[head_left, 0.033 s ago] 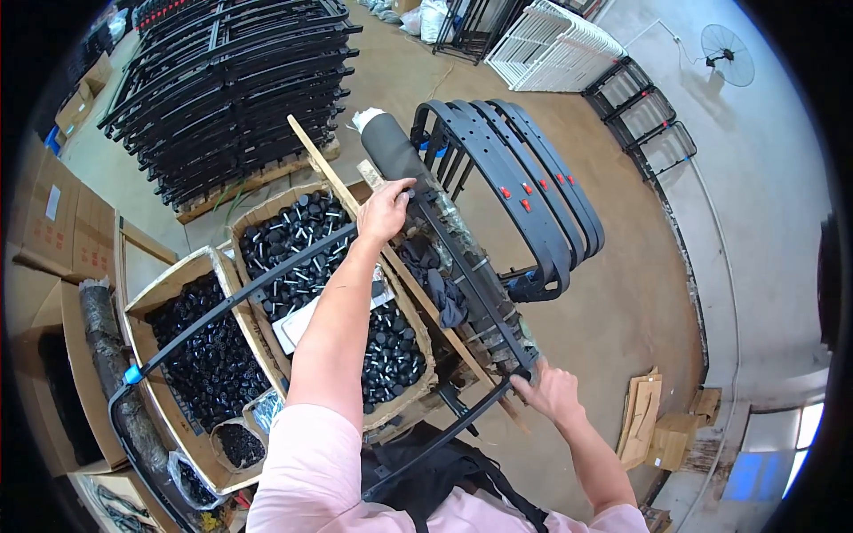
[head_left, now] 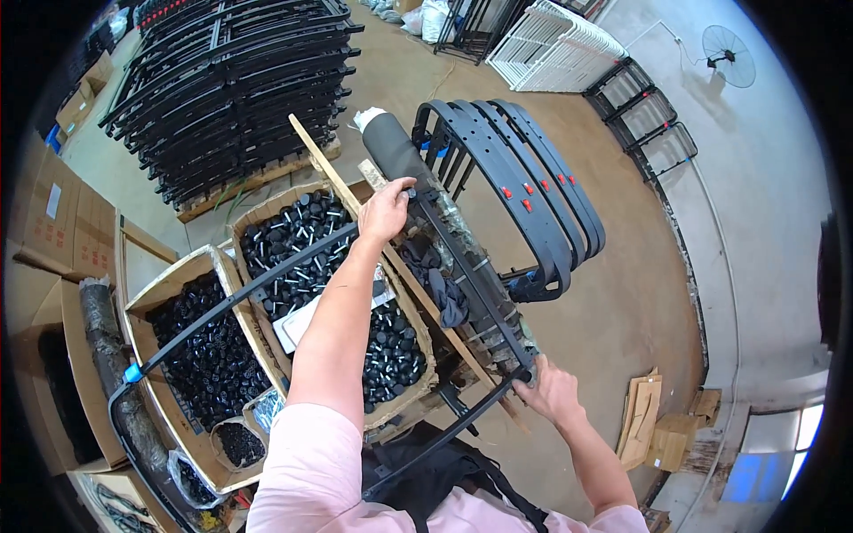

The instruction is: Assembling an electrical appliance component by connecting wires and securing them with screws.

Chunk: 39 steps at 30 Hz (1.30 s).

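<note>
A black metal tube frame (head_left: 206,325) lies across a long padded bar (head_left: 388,147) and two cardboard boxes of parts. My left hand (head_left: 385,211) is closed round the frame's far corner, its fingertips beside a black round part. At the near right corner, my right hand (head_left: 549,391) has its fingers curled against the tube end; what lies inside the fingers is partly hidden. Under my left forearm is a box (head_left: 430,351) of black round-headed screws, with a white flat piece (head_left: 296,330) on top. The left box (head_left: 143,311) holds small black parts.
Behind the boxes rises a tall stack of black frames (head_left: 235,98). Curved black racks with red pieces (head_left: 506,169) stand right of the bar. White frames (head_left: 555,49) lean at the back, a fan (head_left: 728,55) hangs on the wall, and flattened cardboard (head_left: 640,417) lies right.
My right hand's thumb and fingers have shifted slightly at the frame's corner. My left hand and the frame stay where they were.
</note>
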Each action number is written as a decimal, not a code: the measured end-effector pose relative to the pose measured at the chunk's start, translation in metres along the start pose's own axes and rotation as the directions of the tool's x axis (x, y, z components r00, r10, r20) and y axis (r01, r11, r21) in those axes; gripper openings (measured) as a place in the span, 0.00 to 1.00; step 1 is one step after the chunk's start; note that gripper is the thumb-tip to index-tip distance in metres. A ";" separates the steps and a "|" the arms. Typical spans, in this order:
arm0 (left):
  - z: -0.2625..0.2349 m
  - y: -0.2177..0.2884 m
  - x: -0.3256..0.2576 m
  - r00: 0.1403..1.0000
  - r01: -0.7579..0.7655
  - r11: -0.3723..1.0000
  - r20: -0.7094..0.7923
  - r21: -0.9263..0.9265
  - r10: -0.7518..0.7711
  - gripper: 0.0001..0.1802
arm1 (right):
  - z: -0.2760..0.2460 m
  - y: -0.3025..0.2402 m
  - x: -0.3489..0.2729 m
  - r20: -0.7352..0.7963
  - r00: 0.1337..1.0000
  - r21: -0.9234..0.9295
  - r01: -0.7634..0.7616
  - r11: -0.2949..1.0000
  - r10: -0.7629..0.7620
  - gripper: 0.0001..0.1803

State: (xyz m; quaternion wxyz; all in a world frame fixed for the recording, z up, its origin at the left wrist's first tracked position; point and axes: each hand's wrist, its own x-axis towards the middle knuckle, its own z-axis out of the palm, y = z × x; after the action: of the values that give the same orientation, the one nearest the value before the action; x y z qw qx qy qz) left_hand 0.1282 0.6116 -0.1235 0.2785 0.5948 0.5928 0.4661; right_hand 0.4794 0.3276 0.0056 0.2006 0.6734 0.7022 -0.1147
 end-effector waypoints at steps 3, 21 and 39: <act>0.005 0.017 0.000 0.987 0.135 0.990 0.088 0.034 -0.137 0.16 | 0.001 0.015 -0.006 0.109 0.994 -0.118 0.036 0.992 -0.023 0.22; -0.003 0.019 -0.003 0.999 0.009 0.992 0.048 0.129 -0.015 0.15 | 0.003 0.012 0.000 0.169 0.982 -0.248 0.126 0.960 -0.085 0.14; -0.012 -0.007 -0.005 0.997 -0.083 0.970 0.016 0.228 0.082 0.16 | 0.018 0.003 0.006 -0.021 0.980 -0.114 0.196 0.974 -0.200 0.16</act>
State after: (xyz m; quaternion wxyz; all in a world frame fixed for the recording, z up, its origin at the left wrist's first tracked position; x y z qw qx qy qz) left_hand 0.1154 0.6053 -0.1260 0.1905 0.6486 0.6162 0.4043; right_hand 0.4845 0.3253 -0.0128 0.2139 0.5897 0.7742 -0.0841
